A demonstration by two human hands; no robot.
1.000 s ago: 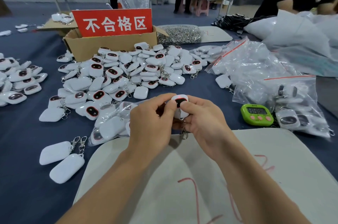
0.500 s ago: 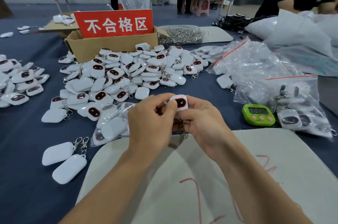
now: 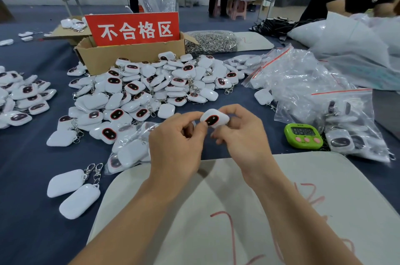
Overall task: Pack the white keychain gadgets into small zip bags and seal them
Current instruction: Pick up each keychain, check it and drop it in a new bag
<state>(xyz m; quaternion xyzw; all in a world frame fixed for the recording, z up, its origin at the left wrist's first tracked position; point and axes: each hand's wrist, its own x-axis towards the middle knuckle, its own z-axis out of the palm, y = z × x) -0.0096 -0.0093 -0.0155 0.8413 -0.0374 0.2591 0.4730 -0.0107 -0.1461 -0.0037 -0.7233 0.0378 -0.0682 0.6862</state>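
Beyond pad (image 3: 324, 178) | left hand (image 3: 175, 145), right hand (image 3: 240, 135) pinch gadget (image 3: 214, 118) | dark face up, long axis left-right

Green timer (image 3: 303, 135), cardboard box (image 3: 129, 57), red sign (image 3: 133, 29).

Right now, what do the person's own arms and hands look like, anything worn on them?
The left hand and right hand are bare: no gloves, rings or wristbands. Both forearms are uncovered down to the frame edge, with no sleeve, watch or marking in view.

Gadget pile (image 3: 147, 87) btwn box (image 3: 129, 57) behind & hands; timer (image 3: 303, 135) right.
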